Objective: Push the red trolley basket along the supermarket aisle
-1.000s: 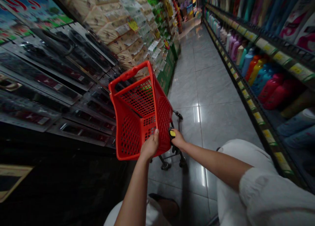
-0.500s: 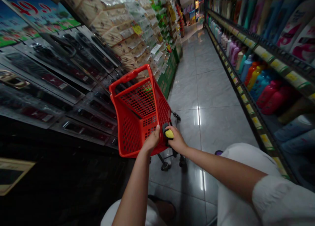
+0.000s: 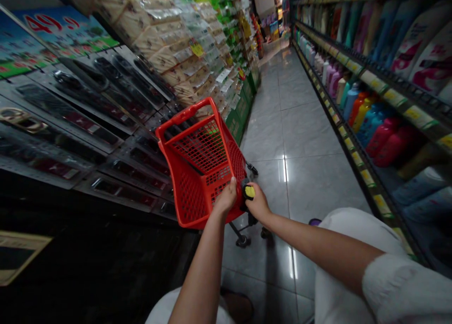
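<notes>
A red plastic shopping cart (image 3: 190, 192) with latticed basket walls stands tilted in view before me, its wheels on the floor. My right hand (image 3: 259, 204) is closed around a black object with a round yellow face (image 3: 249, 192), beside the basket's right side; its kind is not clear. My left hand (image 3: 226, 199) is just left of it, in front of the basket's near right part. Its thumb points up and its fingers curl out of sight, closed, and what they hold is hidden. The part of the basket floor that shows holds nothing.
Shelves of colourful bottles (image 3: 381, 140) line the right side. On the left hang packaged dark goods (image 3: 88, 121) under a price sign (image 3: 45, 32); stacked tissue-like packs (image 3: 158, 36) lie beyond. Grey floor tiles (image 3: 300, 131) run down the aisle. My bent knees frame the bottom.
Both my hands and the black and yellow object have shifted slightly to the right. The cart has turned or shifted a little with them, and the yellow face shows more toward me.
</notes>
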